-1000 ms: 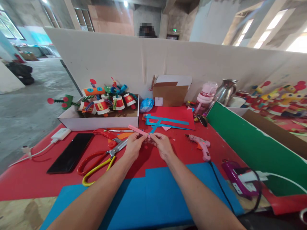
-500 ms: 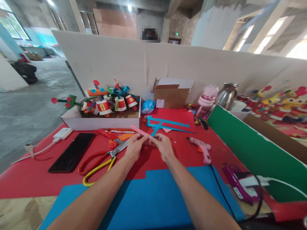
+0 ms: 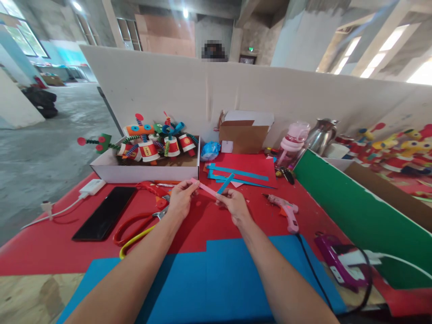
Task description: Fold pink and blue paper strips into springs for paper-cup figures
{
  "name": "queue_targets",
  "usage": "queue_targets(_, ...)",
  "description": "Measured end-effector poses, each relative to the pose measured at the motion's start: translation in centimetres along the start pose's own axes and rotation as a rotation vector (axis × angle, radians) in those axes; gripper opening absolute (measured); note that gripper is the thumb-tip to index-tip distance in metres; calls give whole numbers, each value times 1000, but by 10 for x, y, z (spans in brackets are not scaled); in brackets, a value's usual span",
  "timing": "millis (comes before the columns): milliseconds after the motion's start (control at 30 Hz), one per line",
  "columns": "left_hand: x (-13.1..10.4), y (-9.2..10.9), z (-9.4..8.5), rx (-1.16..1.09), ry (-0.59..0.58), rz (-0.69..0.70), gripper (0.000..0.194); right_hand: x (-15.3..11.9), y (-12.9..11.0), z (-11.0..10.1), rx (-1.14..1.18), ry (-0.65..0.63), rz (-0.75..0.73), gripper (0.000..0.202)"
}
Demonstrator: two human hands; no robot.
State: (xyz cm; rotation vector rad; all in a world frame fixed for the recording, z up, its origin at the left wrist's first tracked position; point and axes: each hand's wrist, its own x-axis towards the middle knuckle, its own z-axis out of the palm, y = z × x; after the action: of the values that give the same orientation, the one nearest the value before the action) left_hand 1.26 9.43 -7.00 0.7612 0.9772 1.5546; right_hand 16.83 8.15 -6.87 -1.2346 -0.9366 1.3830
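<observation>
My left hand (image 3: 181, 198) pinches the far left end of a pink paper strip (image 3: 206, 188). At the strip's other end, my right hand (image 3: 235, 204) is closed on the spot where it meets a blue paper strip (image 3: 226, 183). The two strips form a V over the red tabletop; whether they are stuck together is hidden by my fingers. Scissors (image 3: 135, 229) with red and yellow handles lie left of my left hand, partly covered by my forearm. A pink glue gun (image 3: 285, 210) rests right of my right hand.
A white box (image 3: 145, 173) holds several paper-cup figures (image 3: 148, 150). Loose blue strips (image 3: 241, 171) lie on red paper. There are also a phone (image 3: 105, 213), a purple power strip (image 3: 340, 261), a green-sided box (image 3: 354, 216) and a pink bottle (image 3: 292, 141). Blue sheets (image 3: 243, 279) cover the near side.
My left hand has slid left along the pink strip, away from my right hand, baring its middle. The blue strip's free end now points up and right.
</observation>
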Motion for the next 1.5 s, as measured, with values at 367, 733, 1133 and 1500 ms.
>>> queue_targets(367, 5, 4, -4, -59, 153, 126, 32, 2, -1, 0, 122, 109, -10, 27)
queue_targets(733, -28, -9, 21, 310, -264, -78, 34, -6, 5, 11, 248, 9, -51, 23)
queue_targets(1133, -25, -8, 20, 346, -108, -71, 30, -7, 3, 9, 27, 40, -102, 24)
queue_targets(1500, -22, -6, 18, 236, -57, -64, 32, 11, -10, -14, 254, 293, -238, 22)
